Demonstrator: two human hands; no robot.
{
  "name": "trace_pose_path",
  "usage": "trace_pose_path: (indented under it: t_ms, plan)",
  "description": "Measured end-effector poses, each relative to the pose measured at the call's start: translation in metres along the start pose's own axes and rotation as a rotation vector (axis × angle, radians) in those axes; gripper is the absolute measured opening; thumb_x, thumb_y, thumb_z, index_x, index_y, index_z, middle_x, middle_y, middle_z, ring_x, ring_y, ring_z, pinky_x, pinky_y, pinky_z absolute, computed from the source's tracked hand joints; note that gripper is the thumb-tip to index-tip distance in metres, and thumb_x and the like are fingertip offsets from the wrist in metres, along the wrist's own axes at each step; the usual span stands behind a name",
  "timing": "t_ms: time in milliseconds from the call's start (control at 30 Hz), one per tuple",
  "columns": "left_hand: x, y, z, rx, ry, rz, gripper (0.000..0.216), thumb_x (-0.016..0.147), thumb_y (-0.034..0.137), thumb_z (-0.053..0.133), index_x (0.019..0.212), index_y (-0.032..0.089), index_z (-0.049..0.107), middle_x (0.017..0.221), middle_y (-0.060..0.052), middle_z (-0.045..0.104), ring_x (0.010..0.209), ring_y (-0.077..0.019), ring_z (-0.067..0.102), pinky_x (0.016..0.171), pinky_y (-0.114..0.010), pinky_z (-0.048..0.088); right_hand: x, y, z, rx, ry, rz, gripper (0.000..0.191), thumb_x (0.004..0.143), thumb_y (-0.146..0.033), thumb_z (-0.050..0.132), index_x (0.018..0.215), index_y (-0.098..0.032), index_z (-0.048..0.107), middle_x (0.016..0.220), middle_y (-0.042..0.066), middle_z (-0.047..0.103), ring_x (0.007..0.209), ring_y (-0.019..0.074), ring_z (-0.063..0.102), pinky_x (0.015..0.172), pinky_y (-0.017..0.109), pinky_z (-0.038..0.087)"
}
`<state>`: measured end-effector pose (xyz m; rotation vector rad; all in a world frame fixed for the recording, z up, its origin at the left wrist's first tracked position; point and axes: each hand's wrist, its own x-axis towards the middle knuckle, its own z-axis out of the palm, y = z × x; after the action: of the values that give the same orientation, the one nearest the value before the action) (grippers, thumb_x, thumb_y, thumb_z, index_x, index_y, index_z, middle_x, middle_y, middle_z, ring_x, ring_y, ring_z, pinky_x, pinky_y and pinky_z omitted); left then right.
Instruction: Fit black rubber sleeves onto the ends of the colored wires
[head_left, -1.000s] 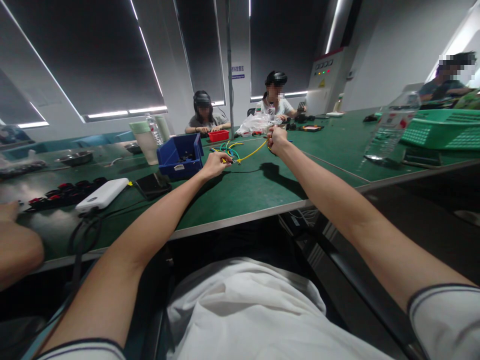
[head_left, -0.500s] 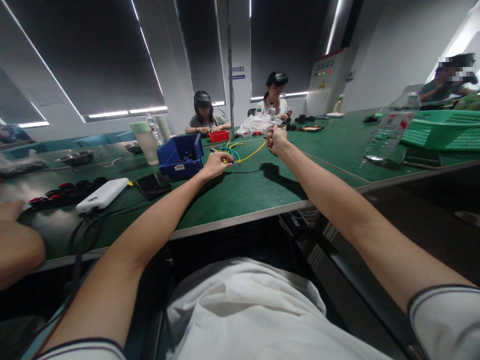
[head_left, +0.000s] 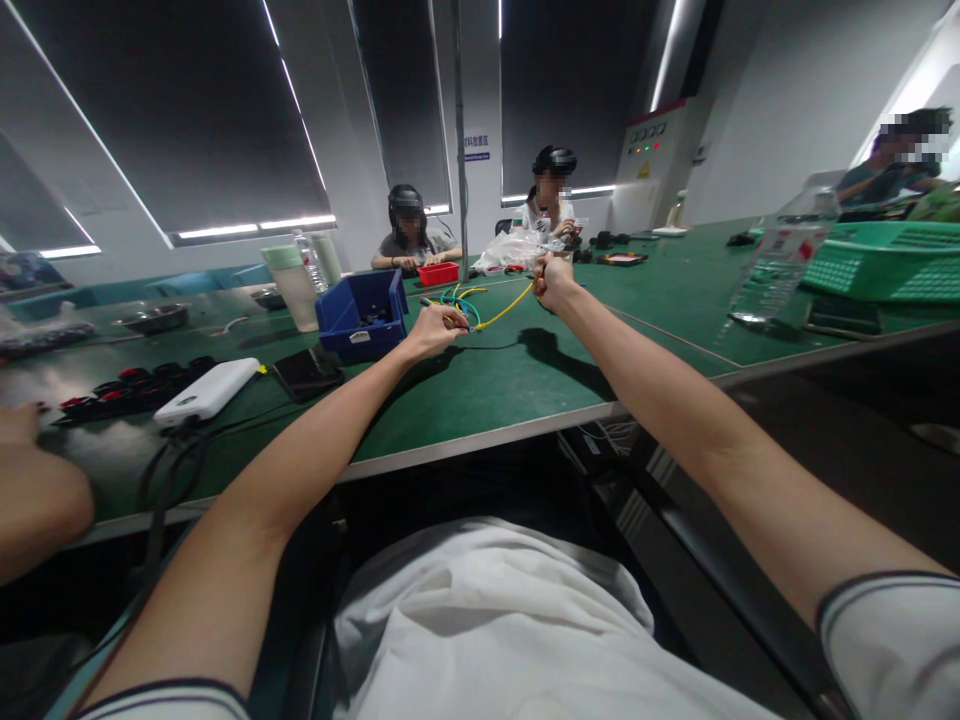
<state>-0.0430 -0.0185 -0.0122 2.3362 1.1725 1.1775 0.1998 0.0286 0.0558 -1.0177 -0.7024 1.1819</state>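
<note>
A yellow wire (head_left: 508, 311) stretches in a shallow curve between my two hands above the green table. My left hand (head_left: 437, 332) pinches at its left end, where a small shiny piece shows by the fingertips, too small to make out. My right hand (head_left: 553, 281), farther out and to the right, is closed around the wire's other end. Behind my left fingers lies a loose bundle of green, blue and yellow wires (head_left: 459, 297). Left of that hand stands a blue bin (head_left: 337, 320) with small dark parts in it.
Around me on the green table (head_left: 480, 390) are a white power bank (head_left: 208, 390), a dark phone-like slab (head_left: 306, 373), a black tray with red-topped parts (head_left: 127, 392), a water bottle (head_left: 784, 255) and a green basket (head_left: 885, 262). Co-workers sit opposite, near a red tray (head_left: 438, 274); another person's arm (head_left: 41, 480) is at left.
My left fingers have shifted very slightly at the wire's end. My right hand and the yellow wire stay almost where they were.
</note>
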Motion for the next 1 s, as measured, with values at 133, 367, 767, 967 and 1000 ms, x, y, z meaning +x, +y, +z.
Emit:
trace_pose_path:
  t_ms: [133,367,767,967,1000]
  plan:
    - [0.002,-0.001,0.006,-0.109,0.000,-0.026,0.015,0.065,0.024,0.074,0.076,0.014,0.075,0.080,-0.007,0.074,0.075,-0.0192,0.067,0.070,-0.029,0.053,0.000,0.001,0.001,0.010,-0.012,0.003,0.032,0.102,-0.032,0.031,0.075,-0.020,0.043,0.045,-0.010,0.039,0.027,0.0015,0.024,0.030,0.012,0.019]
    - [0.004,0.004,0.009,-0.308,0.044,-0.104,0.021,0.059,0.022,0.078,0.076,0.012,0.074,0.078,-0.007,0.072,0.074,-0.0187,0.066,0.076,-0.034,0.053,0.001,0.003,0.000,0.016,-0.007,-0.007,0.034,0.103,-0.034,0.029,0.075,-0.020,0.044,0.045,-0.010,0.039,0.027,0.0014,0.023,0.029,0.012,0.019]
    - [0.003,0.013,0.009,-0.521,0.117,-0.183,0.035,0.049,0.011,0.078,0.083,0.012,0.071,0.081,-0.004,0.071,0.077,-0.0175,0.066,0.083,-0.037,0.050,0.005,0.007,0.001,0.015,0.061,-0.022,0.036,0.102,-0.032,0.029,0.071,-0.020,0.042,0.045,-0.008,0.039,0.028,0.0025,0.027,0.028,0.012,0.020]
    - [0.003,0.015,0.010,-0.548,0.134,-0.174,0.034,0.047,0.012,0.081,0.079,0.012,0.071,0.080,-0.004,0.070,0.077,-0.0172,0.065,0.083,-0.037,0.051,0.005,0.007,0.002,0.011,0.034,-0.013,0.032,0.100,-0.025,0.032,0.070,-0.020,0.042,0.045,-0.008,0.039,0.028,0.0021,0.026,0.029,0.012,0.021]
    - [0.003,0.015,0.010,-0.550,0.137,-0.170,0.034,0.047,0.011,0.081,0.079,0.012,0.070,0.080,-0.004,0.070,0.078,-0.0173,0.065,0.084,-0.037,0.051,0.004,0.007,0.002,0.010,0.026,-0.010,0.032,0.100,-0.025,0.033,0.070,-0.020,0.043,0.045,-0.008,0.039,0.029,0.0021,0.026,0.029,0.012,0.021]
